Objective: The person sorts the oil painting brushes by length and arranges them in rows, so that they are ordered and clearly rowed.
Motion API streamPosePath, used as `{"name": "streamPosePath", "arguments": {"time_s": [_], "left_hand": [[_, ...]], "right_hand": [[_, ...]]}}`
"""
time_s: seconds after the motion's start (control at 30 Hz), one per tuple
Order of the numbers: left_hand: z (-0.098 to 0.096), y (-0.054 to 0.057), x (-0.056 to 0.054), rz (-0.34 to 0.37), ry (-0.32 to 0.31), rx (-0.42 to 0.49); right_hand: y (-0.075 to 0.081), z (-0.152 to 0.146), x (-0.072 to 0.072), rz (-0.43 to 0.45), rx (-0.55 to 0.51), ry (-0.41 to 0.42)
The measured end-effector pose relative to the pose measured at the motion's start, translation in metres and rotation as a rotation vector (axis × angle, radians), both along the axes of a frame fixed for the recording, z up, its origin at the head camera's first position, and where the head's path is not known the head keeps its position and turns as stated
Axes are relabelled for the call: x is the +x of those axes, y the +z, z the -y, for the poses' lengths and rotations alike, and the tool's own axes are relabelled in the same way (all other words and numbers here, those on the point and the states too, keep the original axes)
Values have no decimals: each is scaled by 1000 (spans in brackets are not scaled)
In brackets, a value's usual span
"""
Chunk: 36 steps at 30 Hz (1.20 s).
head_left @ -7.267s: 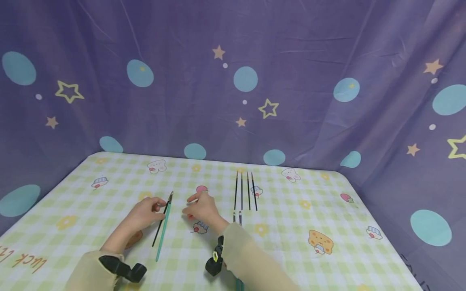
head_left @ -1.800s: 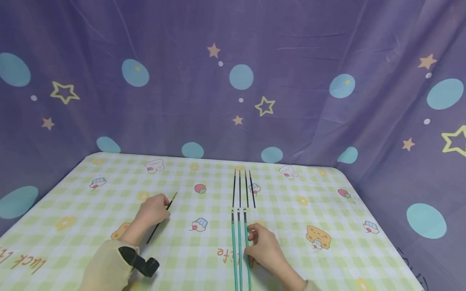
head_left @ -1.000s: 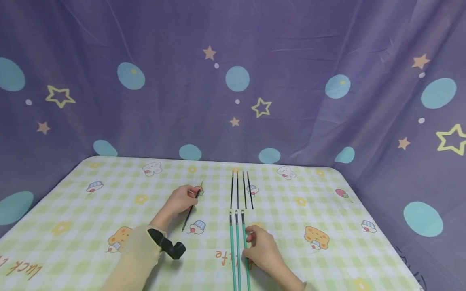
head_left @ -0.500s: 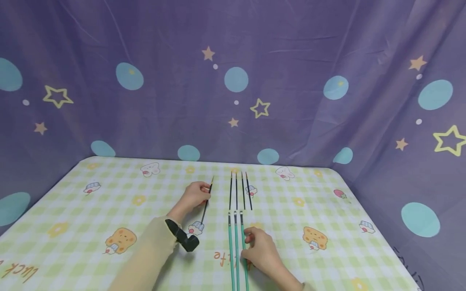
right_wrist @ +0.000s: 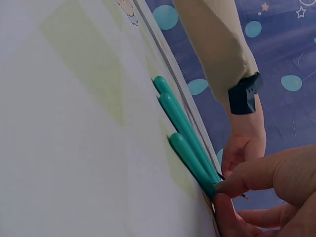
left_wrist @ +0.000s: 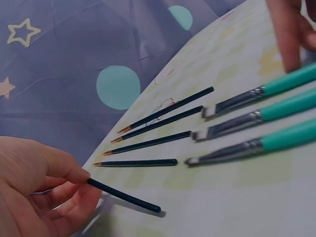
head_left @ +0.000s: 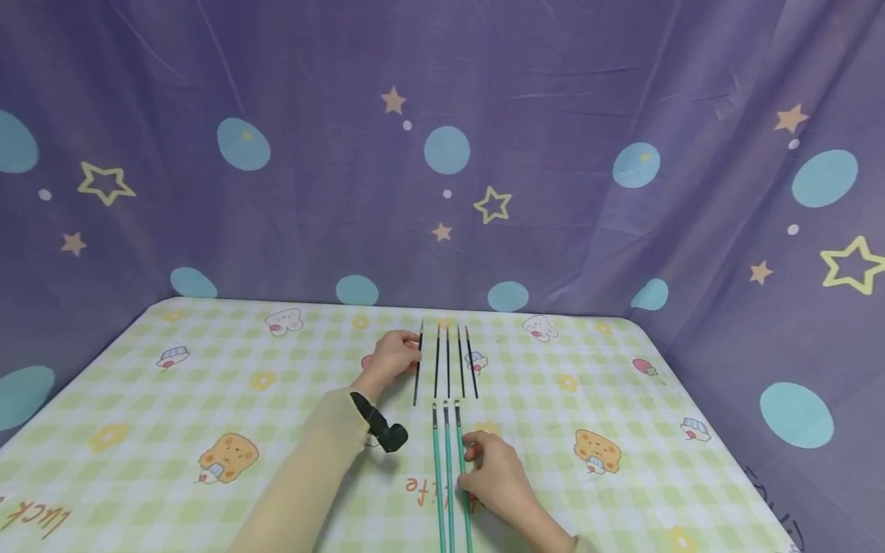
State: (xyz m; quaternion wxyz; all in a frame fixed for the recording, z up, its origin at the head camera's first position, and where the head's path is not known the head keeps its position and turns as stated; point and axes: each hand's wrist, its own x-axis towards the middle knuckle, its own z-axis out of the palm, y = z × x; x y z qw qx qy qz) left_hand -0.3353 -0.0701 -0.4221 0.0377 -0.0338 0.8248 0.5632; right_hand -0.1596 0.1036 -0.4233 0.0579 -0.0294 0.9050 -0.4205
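Observation:
My left hand [head_left: 392, 355] pinches a thin black paintbrush [head_left: 416, 384] between thumb and fingers, its bristles pointing to the far side. It stands just left of a row of several similar black paintbrushes [left_wrist: 148, 143], apart from them. In the left wrist view, the held brush [left_wrist: 126, 196] slants away from that row. Nearer me lie three longer green-handled paintbrushes [head_left: 438, 468], side by side, their bristle ends towards the black handles. My right hand [head_left: 499, 475] holds the rightmost green brush between thumb and index finger, as the right wrist view of its handle [right_wrist: 190, 155] shows.
A checked cloth with printed cartoons covers the table [head_left: 276, 430]. Behind it hangs a purple curtain [head_left: 359, 177] with stars and blue dots. The left forearm sleeve [head_left: 311, 461] with a black wrist camera [head_left: 380, 426] reaches across the left half.
Over several seconds a third green brush joined the green row, with my right hand at it. My left hand carried the black brush rightward from the left side, straightening it beside the black row.

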Motion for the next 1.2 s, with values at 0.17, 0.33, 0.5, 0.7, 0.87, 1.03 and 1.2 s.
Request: {"name": "streamPosePath", "arguments": {"time_s": [0.17, 0.33, 0.5, 0.7, 0.87, 1.03, 1.2], "left_hand": [[-4, 0, -8, -7, 18, -12], [-8, 0, -10, 30, 29, -57], [-11, 4, -4, 3, 32, -173], [-12, 8, 2, -83, 35, -383], [-13, 11, 4, -90, 40, -405], [-10, 7, 3, -99, 36, -412], [0, 6, 2, -75, 21, -411]], "right_hand": [[0, 0, 1, -15, -3, 2], [0, 0, 3, -25, -2, 2], [0, 1, 3, -11, -2, -2], [2, 3, 3, 10, -19, -6], [2, 2, 3, 12, -22, -5], [1, -1, 4, -9, -31, 7], [2, -11, 4, -31, -13, 8]]}}
